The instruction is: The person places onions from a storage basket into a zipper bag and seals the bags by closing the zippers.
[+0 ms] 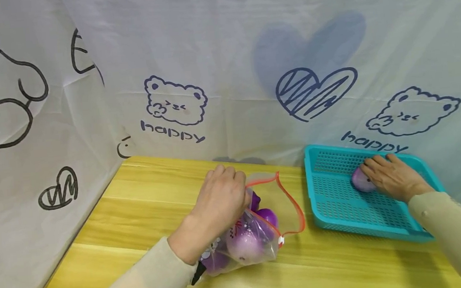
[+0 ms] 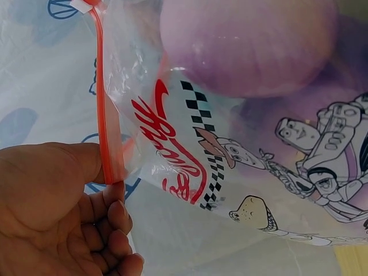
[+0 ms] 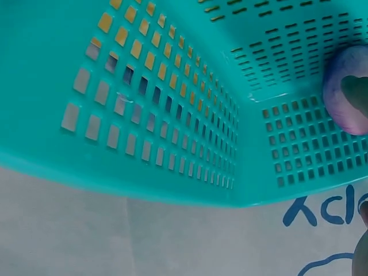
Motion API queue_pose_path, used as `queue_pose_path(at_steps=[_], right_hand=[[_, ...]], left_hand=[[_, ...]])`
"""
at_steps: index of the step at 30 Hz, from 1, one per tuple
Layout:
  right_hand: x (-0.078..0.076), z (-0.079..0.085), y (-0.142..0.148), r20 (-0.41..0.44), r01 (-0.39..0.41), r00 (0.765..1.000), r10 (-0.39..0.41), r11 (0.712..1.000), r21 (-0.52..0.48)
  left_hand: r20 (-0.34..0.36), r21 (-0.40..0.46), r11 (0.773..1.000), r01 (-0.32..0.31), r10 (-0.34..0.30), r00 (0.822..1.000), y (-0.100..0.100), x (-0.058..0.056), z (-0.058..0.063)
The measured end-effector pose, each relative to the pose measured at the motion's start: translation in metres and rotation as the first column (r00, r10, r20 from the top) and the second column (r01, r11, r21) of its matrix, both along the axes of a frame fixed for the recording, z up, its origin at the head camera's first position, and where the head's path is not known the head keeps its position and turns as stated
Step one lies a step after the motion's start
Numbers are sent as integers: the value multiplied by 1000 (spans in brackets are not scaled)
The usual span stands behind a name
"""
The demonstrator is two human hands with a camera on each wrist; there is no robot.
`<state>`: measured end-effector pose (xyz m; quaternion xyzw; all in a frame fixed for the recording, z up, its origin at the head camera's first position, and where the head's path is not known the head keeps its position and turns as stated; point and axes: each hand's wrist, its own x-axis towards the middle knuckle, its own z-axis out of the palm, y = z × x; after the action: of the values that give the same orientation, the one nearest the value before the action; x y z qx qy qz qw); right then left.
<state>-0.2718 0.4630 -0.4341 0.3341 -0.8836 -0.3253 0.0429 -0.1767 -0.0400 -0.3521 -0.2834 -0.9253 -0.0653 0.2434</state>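
A clear zip bag [image 1: 272,250] with a red zip edge stands on the table, its mouth spread toward the right. Several purple and purple-white rounded pieces fill it; one [image 2: 247,46] shows large through the printed plastic. My left hand [image 1: 220,197] pinches the bag's top edge between thumb and fingers, as the left wrist view also shows. Inside the turquoise basket [image 1: 336,205], my right hand [image 1: 396,177] grips a round purple-and-white piece [image 1: 361,182]. Only a fingertip and part of that piece [image 3: 345,112] appear in the right wrist view.
The basket has a slotted floor and raised walls, and stands at the right of the yellow wood-grain table [image 1: 152,192]. A white printed cloth [image 1: 228,71] hangs behind and at the left.
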Motion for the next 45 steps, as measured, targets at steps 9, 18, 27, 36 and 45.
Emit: queue_pose_path(at_steps=[9, 18, 27, 36, 45], right_hand=[[-6, -12, 5, 7, -28, 1000, 28, 999, 43], [-11, -19, 7, -3, -53, 999, 53, 998, 39], [-16, -21, 7, -8, -52, 999, 52, 999, 14], [-16, -18, 5, -23, -51, 998, 50, 997, -52], [-22, -10, -3, -121, -127, 987, 105, 974, -187]], left_hand=[[5, -7, 1000, -1, 1, 1000, 0, 0, 1], [14, -11, 1000, -9, 9, 1000, -1, 0, 1], [46, -24, 1000, -17, 18, 999, 0, 0, 2], [68, -18, 1000, -14, 15, 998, 2, -1, 2], [93, -5, 1000, -20, 20, 995, 1, -2, 3]])
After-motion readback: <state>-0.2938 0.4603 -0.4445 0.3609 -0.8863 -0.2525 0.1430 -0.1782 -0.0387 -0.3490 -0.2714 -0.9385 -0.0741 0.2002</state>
